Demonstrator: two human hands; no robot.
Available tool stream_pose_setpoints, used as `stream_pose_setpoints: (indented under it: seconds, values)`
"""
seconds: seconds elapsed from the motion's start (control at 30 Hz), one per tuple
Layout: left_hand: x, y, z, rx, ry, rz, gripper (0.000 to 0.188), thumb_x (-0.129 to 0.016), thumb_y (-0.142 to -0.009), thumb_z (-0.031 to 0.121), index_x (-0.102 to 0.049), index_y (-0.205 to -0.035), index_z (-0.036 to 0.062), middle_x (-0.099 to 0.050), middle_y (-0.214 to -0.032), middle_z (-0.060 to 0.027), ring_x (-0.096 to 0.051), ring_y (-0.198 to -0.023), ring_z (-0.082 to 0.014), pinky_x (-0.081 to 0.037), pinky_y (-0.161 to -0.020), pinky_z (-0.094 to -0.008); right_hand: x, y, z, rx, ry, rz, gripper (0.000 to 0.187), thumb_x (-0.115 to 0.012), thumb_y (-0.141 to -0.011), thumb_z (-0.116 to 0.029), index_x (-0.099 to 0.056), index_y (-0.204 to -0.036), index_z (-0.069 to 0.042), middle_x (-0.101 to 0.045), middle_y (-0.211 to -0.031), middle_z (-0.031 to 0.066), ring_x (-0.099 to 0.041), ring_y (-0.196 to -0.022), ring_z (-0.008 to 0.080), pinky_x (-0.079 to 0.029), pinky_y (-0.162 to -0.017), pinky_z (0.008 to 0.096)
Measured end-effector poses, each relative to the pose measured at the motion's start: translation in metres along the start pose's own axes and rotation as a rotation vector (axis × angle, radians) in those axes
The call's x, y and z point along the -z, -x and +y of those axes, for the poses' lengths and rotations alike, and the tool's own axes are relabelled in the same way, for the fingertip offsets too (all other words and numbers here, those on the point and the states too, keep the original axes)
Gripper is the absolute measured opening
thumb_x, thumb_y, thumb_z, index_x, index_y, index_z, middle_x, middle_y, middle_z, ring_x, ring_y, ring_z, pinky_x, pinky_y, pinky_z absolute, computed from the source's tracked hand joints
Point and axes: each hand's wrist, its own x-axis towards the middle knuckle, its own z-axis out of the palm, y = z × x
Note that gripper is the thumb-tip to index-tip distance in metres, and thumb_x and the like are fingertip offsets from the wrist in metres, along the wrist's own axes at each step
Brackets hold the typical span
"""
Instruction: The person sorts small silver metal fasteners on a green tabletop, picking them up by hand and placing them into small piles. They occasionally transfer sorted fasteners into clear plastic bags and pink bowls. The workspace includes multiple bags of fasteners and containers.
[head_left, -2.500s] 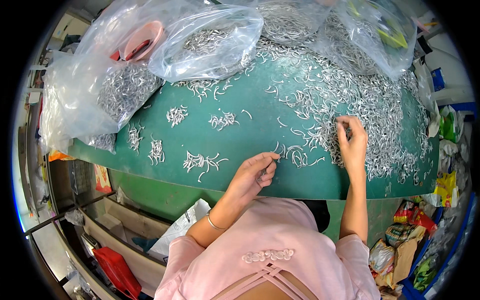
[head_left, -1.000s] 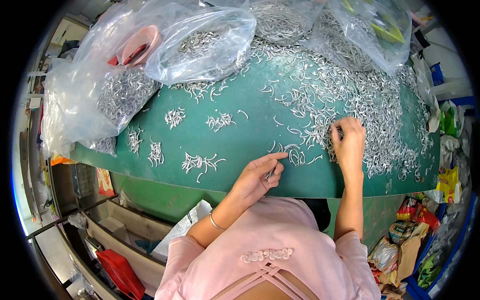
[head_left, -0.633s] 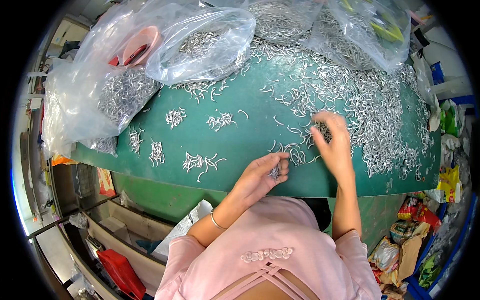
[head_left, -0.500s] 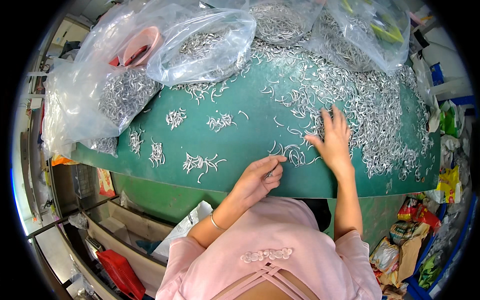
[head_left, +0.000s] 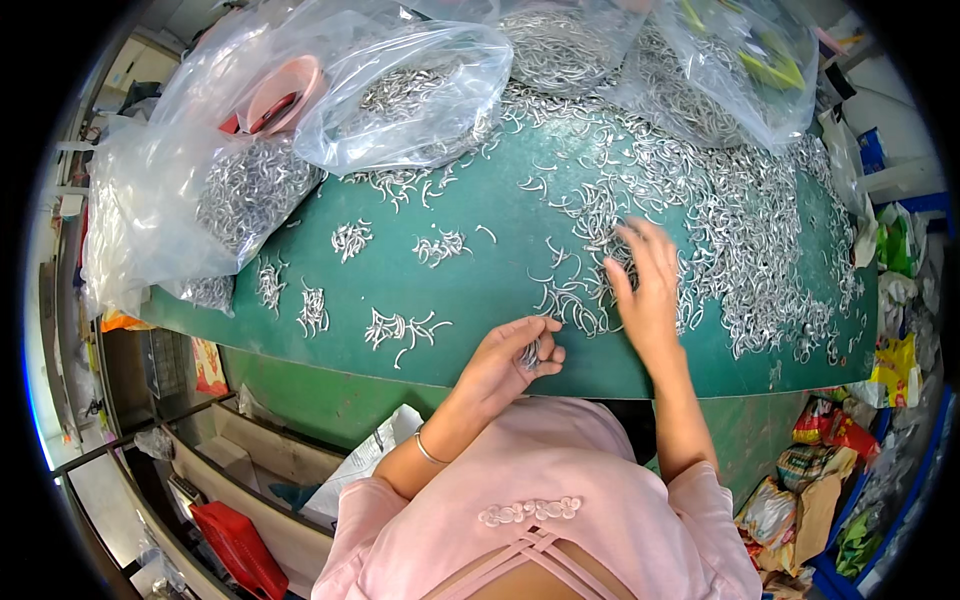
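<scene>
Small curved silvery metal pieces [head_left: 755, 240] lie in a wide, dense spread over the right side of the green table [head_left: 490, 290]. My right hand [head_left: 648, 295] rests on the left edge of that spread, its fingers apart and bent down over the pieces. Near the front edge my left hand [head_left: 505, 362] is curled closed, and a cluster of the metal pieces [head_left: 531, 354] shows between its fingers. Loose pieces [head_left: 575, 305] lie between the two hands. Several small separate heaps, one of them a front heap [head_left: 400, 327], sit to the left.
Clear plastic bags full of metal pieces line the back, among them an open bag [head_left: 405, 95] and a left bag [head_left: 245, 195]. A pink bowl [head_left: 285, 90] leans among them. A wooden drawer unit [head_left: 250, 450] and a red case [head_left: 238, 548] stand lower left; colourful packages [head_left: 800, 490] lie lower right.
My right hand has drawn left and slightly nearer, and more pieces now lie by its fingertips. The left hand has shifted slightly left and turned, showing the pieces in it.
</scene>
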Motion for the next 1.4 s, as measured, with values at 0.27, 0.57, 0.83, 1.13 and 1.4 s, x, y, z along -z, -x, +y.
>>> stream_pose_setpoints:
  seconds: [0.27, 0.57, 0.83, 1.13, 1.4]
  values:
    - [-0.004, -0.003, -0.002, 0.021, -0.033, 0.043, 0.027, -0.052, -0.096, 0.013, -0.056, -0.116, -0.0042, -0.052, -0.077, -0.0022, -0.050, -0.071, -0.0123, -0.044, -0.065, -0.0246, -0.005, 0.013, -0.015, 0.095, 0.174, -0.291, 0.051, -0.070, -0.081, -0.026, -0.056, -0.125, -0.005, -0.041, -0.141, 0.0183, -0.031, -0.136, 0.0398, -0.023, -0.110, 0.0549]
    - [-0.007, 0.000, 0.002, 0.012, -0.028, 0.012, 0.028, -0.050, -0.097, 0.011, -0.055, -0.120, -0.0031, -0.049, -0.077, -0.0011, -0.044, -0.068, -0.0078, -0.038, -0.059, -0.0216, -0.019, -0.040, 0.005, 0.121, 0.262, -0.108, 0.039, -0.068, -0.081, -0.013, -0.060, -0.118, -0.005, -0.048, -0.133, 0.0161, -0.043, -0.125, 0.0379, -0.037, -0.100, 0.0471]
    - [0.006, 0.001, 0.005, 0.058, 0.052, -0.071, 0.028, -0.049, -0.098, 0.010, -0.052, -0.122, -0.0030, -0.046, -0.075, -0.0002, -0.037, -0.061, -0.0048, -0.034, -0.051, -0.0179, 0.021, -0.018, 0.011, 0.057, -0.066, -0.047, 0.015, -0.066, -0.078, 0.000, -0.068, -0.093, -0.005, -0.066, -0.095, 0.0087, -0.058, -0.095, 0.0275, -0.044, -0.083, 0.0384]
    - [0.002, -0.004, 0.001, -0.008, 0.015, -0.050, 0.036, -0.053, -0.095, 0.010, -0.050, -0.128, -0.0033, -0.063, -0.102, -0.0068, -0.059, -0.088, -0.0127, -0.052, -0.078, -0.0278, 0.009, -0.029, 0.007, 0.077, 0.271, -0.075, 0.018, -0.068, -0.076, -0.004, -0.065, -0.094, -0.007, -0.057, -0.103, 0.0062, -0.051, -0.104, 0.0271, -0.036, -0.090, 0.0426]
    - [0.001, -0.003, 0.001, -0.005, -0.002, -0.030, 0.035, -0.053, -0.095, 0.010, -0.051, -0.127, -0.0035, -0.062, -0.101, -0.0073, -0.058, -0.087, -0.0130, -0.053, -0.078, -0.0276, 0.005, -0.031, 0.014, 0.203, 0.407, -0.116, 0.015, -0.066, -0.076, -0.002, -0.064, -0.090, -0.007, -0.054, -0.106, 0.0066, -0.050, -0.108, 0.0275, -0.032, -0.099, 0.0494]
